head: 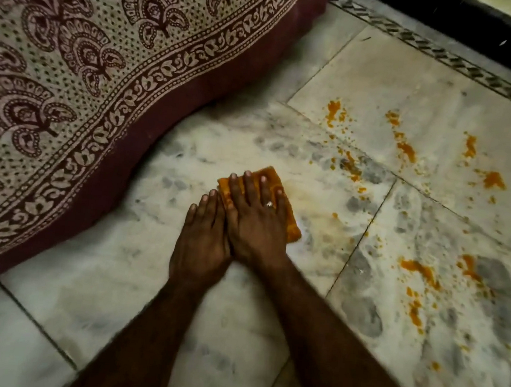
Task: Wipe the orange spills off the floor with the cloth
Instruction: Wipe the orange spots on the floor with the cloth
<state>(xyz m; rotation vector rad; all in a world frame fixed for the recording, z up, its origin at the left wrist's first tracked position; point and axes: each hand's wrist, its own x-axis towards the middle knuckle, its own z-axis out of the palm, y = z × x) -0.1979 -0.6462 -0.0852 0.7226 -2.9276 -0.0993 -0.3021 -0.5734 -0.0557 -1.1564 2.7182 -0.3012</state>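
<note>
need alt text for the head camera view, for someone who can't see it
Two bare hands press a folded orange cloth flat on a marble floor, right hand on top, left hand beside it. Orange spills still dot the tiles to the right; a patterned maroon bedspread hangs at left.

Orange cloth point(266, 194) folded flat, orange spills point(408, 152) (scattered) on floor point(114, 289)

Marble floor point(150, 305) (grey-veined), orange spills point(418, 268), folded cloth point(289, 221), patterned bedspread point(80, 89)
</note>
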